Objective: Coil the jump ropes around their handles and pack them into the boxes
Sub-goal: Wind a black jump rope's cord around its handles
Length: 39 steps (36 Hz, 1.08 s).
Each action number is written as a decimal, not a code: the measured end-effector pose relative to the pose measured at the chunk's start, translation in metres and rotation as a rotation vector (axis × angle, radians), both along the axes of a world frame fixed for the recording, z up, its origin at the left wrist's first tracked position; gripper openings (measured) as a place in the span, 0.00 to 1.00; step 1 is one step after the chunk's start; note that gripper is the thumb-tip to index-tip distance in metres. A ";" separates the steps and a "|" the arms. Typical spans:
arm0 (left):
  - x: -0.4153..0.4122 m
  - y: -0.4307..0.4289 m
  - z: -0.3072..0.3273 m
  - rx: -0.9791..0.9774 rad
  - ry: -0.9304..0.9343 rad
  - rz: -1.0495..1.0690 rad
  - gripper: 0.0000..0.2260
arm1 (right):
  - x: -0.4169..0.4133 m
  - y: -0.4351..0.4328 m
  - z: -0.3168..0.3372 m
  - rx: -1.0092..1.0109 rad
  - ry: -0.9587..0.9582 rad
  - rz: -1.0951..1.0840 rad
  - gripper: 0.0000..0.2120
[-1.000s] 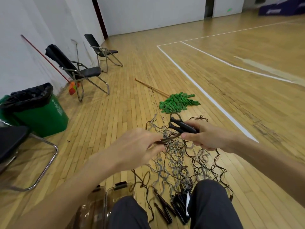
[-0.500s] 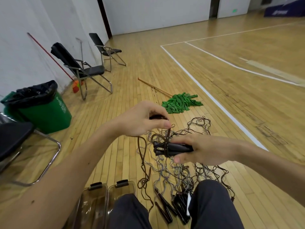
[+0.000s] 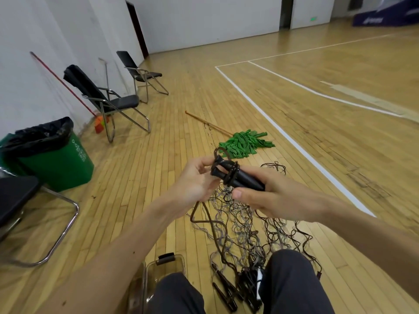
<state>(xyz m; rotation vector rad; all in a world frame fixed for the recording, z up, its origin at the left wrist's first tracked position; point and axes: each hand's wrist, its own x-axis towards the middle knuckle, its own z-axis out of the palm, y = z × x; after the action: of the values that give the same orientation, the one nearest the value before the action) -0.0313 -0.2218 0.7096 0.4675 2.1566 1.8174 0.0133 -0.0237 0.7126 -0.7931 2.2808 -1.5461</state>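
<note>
The right grip (image 3: 267,196) curls round the black handles (image 3: 249,181); the left grip (image 3: 195,182), at their nine o'clock, pinches the rope (image 3: 234,172) looped around them; tangled ropes (image 3: 240,225) lie at six o'clock

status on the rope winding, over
Right hand grips both black handles. Left hand pinches the rope by their flared ends, few coils on. Tangled ropes on floor, nothing blocking.
</note>
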 end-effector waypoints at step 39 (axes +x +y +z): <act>0.018 -0.010 0.010 -1.146 0.721 -0.266 0.11 | -0.026 -0.001 -0.023 0.191 -0.296 -0.274 0.11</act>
<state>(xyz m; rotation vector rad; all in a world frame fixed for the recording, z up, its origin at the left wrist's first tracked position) -0.0138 -0.2318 0.7199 1.0880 2.8971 0.0609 -0.0126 -0.0250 0.6896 -0.1926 2.3346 -1.4106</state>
